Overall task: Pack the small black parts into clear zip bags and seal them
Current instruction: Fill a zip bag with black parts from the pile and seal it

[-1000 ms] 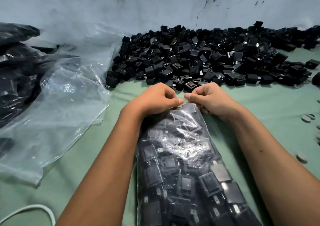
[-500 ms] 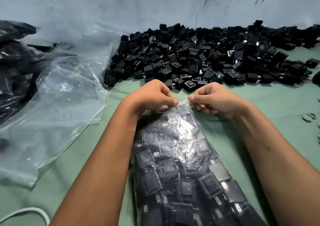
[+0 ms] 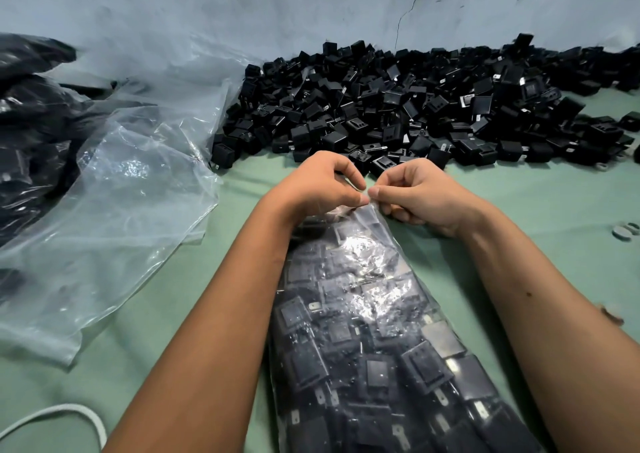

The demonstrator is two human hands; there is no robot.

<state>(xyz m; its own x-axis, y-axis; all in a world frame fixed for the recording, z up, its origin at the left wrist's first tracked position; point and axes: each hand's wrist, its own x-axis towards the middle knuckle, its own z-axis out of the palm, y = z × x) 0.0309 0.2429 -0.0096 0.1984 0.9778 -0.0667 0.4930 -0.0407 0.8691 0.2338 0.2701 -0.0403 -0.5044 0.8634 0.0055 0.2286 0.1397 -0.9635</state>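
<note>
— Green mat (image 3: 540,203), and across its far side the loose parts (image 3: 398,113) in a long black heap against the wall (image 3: 242,5). How much of the job would you say is left?

— A good deal, judging by that heap. But the bag (image 3: 374,331) in the middle is full, lying flat between the forearms with its mouth pointing away, just short of the heap.

— So the step in hand is the seal?

— I'd say so. To do it well, the two lips of the zip should be lined up first, then pinched from the middle and run outward to each corner, so no gap stays. Parts crowding the mouth could hold the strip apart; pressing them back down the bag first would help.

— And the spare plastic (image 3: 114,217) on the left?

— Empty clear bags, crumpled, well apart from the work. Dark filled bags (image 3: 31,123) lie beyond them.

— How are the hands set?

— Both wrists rest low near the mat. The left hand (image 3: 318,189) has its fingers curled, thumb and forefinger pinching the bag's top edge. The right hand (image 3: 419,196) mirrors it, pinching the same edge, with the fingertips of the two hands almost touching at the middle of the mouth.
</note>
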